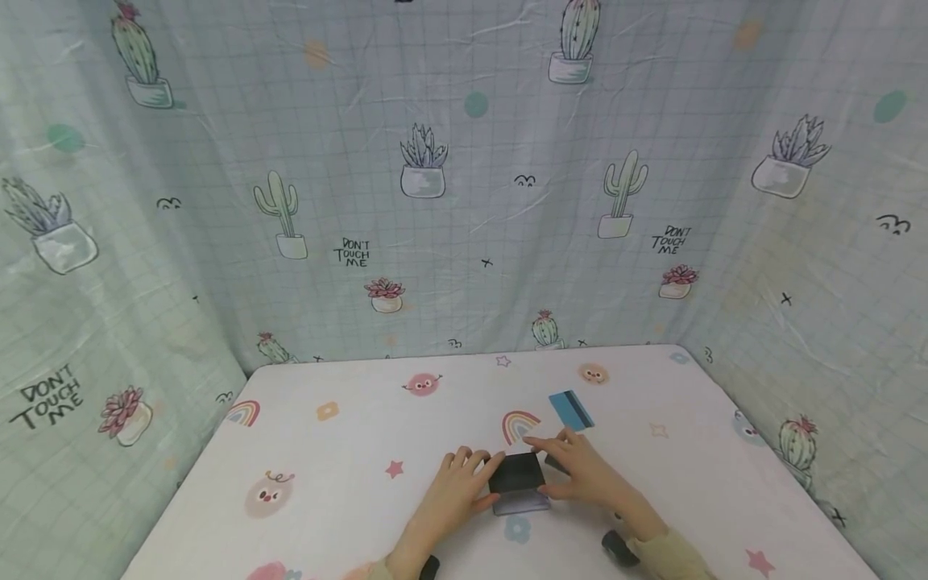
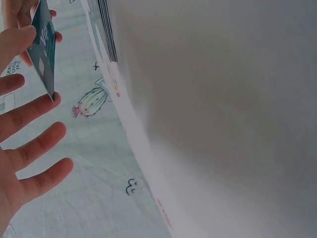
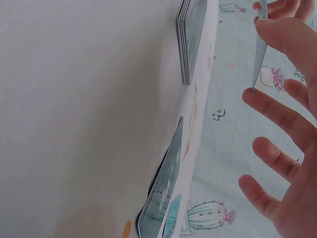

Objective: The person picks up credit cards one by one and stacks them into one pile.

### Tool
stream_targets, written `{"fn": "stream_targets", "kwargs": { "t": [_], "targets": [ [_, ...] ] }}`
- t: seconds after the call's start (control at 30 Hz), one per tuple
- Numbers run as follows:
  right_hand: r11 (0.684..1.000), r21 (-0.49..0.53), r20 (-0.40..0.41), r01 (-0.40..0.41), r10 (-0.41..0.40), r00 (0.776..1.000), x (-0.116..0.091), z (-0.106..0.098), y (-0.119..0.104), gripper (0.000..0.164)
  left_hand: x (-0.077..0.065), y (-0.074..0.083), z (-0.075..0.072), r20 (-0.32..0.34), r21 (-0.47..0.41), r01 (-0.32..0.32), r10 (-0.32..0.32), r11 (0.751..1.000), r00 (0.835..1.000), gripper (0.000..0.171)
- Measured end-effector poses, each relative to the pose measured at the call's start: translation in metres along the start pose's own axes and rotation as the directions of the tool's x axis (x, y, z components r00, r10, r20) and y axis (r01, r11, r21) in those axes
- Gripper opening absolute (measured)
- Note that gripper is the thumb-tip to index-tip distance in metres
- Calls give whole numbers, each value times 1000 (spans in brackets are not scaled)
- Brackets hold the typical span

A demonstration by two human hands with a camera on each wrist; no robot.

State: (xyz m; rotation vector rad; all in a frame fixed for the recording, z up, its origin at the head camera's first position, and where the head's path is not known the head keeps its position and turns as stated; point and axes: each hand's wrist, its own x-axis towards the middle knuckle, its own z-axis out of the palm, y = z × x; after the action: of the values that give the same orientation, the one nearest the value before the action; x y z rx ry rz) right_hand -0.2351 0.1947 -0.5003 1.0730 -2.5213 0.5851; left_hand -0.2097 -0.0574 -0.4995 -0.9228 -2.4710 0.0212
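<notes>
Both hands hold one dark card by its opposite sides. The left hand has its thumb and index finger at the left edge. The right hand pinches the right edge in the same way. The left wrist view shows the card's teal face with pale lettering, thumb near one corner and index fingertip at another. In the right wrist view the card shows nearly edge-on. Below it on the table lies a small stack of cards, partly covered by the held card in the head view.
A blue card with a dark stripe lies beyond the right hand. Another dark card is partly hidden by that hand. The table has a white printed cover, and patterned curtains stand at the back and sides.
</notes>
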Motion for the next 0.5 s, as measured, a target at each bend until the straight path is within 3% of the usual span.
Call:
{"fn": "stream_targets", "kwargs": {
  "t": [0.5],
  "targets": [
    [994,13,105,-112,110,988,-5,-3,-8,70,-2,5,-6,147,-93,40,-26,995,989,59]
  ]
}}
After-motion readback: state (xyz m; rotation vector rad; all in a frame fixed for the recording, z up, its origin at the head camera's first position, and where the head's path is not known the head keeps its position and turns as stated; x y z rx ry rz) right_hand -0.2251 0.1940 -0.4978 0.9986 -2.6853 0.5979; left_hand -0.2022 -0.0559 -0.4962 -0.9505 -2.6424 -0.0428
